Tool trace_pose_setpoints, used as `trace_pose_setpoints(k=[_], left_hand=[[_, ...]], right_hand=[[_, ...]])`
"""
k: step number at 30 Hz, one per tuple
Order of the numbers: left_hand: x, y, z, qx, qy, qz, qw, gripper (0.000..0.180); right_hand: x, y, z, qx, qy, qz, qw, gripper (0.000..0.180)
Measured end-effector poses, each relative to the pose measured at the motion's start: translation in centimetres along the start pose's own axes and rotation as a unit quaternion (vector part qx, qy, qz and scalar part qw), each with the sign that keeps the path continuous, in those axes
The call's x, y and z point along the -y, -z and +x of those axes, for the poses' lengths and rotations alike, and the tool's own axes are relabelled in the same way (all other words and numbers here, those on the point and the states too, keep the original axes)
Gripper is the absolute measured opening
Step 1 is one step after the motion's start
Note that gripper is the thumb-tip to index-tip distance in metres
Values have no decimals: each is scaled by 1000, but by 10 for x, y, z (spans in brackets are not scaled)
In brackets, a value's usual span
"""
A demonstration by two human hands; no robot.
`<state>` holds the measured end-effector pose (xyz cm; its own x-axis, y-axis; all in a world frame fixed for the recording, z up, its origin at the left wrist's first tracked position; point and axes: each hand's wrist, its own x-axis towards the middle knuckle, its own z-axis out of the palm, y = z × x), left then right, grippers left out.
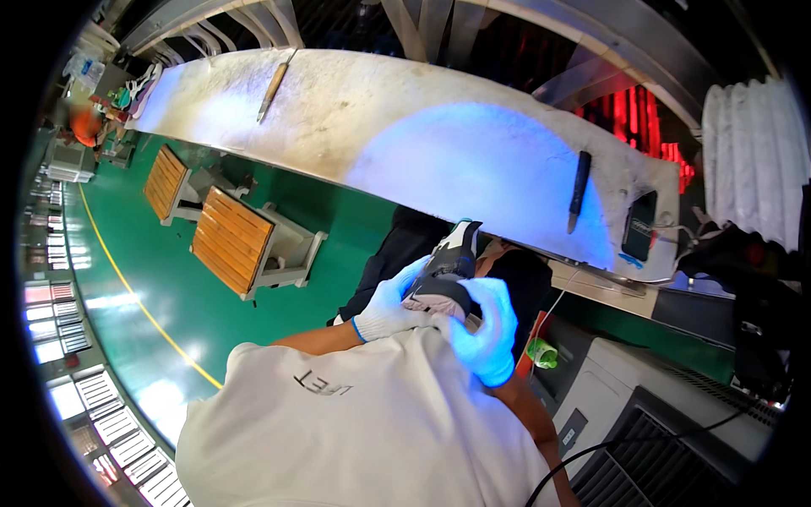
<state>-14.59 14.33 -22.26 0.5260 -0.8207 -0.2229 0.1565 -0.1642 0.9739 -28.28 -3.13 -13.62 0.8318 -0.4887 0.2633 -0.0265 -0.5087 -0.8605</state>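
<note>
Shoe upper being held and worked at chest height, below the desk edge.

Both gloved hands are gripping a black-and-grey shoe (446,270) — left hand (387,306) is closing round its near side, right hand (488,329) is cupping it from the far side, fingers wrapped tight. The shoe is sitting just below the near edge of the long white desk (363,110), under a blue light. A dark tool (579,191) is lying on the desk beyond the shoe, untouched. Judged: inspection or hand-fitting step; the next move is calling for a steady grip while turning it.

Blue glare, fisheye-bent, dark rim
</note>
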Motion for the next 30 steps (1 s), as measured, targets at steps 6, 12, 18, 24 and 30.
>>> trace_pose_setpoints(k=[6,12,18,24,30], left_hand=[[-57,11,8,-64,-131,295,944,86],[-79,16,25,-7,-294,354,888,64],[-85,33,42,67,-313,348,881,46],[-80,44,60,122,-275,307,903,45],[-94,34,62,98,-216,254,938,46]], right_hand=[[-13,-1,0,31,-52,34,998,57],[-16,11,0,76,-23,18,997,58],[-15,9,10,81,-53,72,993,53],[-19,0,14,62,-27,54,996,52],[-24,-3,21,52,16,51,997,49]])
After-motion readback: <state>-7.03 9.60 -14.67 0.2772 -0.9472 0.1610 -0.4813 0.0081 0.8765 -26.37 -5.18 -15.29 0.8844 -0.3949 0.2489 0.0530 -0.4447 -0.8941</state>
